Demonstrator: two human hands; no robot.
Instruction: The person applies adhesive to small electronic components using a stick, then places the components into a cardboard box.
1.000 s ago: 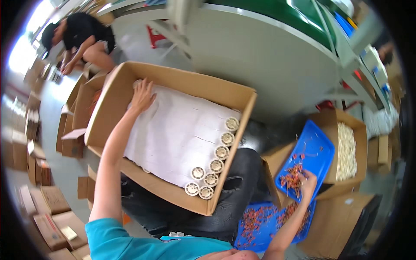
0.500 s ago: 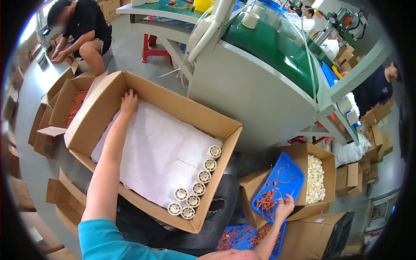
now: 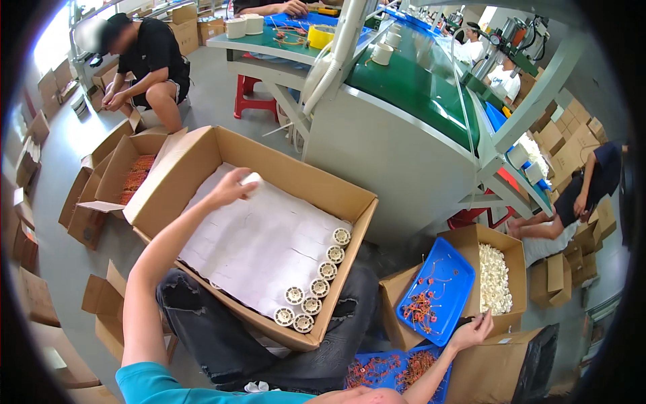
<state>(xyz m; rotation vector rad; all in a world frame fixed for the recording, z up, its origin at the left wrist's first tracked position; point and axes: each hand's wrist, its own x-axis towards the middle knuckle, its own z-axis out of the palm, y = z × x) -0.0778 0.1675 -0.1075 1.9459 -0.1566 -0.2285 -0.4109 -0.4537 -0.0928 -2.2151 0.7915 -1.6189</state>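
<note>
A large cardboard box (image 3: 336, 180) lies across my lap, its inside lined with a pale sheet (image 3: 249, 236). Along its right and near edges stand several cream round spool-like parts (image 3: 319, 287), spoked ends up. Over the far part of the sheet, my left hand (image 3: 231, 188) is closed around a small white round piece (image 3: 252, 180), mostly covered by the fingers. To the right, my right hand (image 3: 474, 331) is by the lower edge of a tilted blue tray (image 3: 452, 283). Its fingertips are pinched together, and what they hold, if anything, is too small to make out. Red wired pieces (image 3: 420, 308) lie in that tray.
White small parts fill a carton (image 3: 517, 269) beside the tray. A second blue tray (image 3: 383, 363) with red wired pieces is below. Ahead stands a green conveyor (image 3: 417, 101) with white cylinders. A person (image 3: 151, 64) squats far left; another person (image 3: 589, 185) is far right.
My left hand has come from the box's far left corner toward me and right, now with a white piece. My right hand has shifted right and down, off the tray's wired pieces.
</note>
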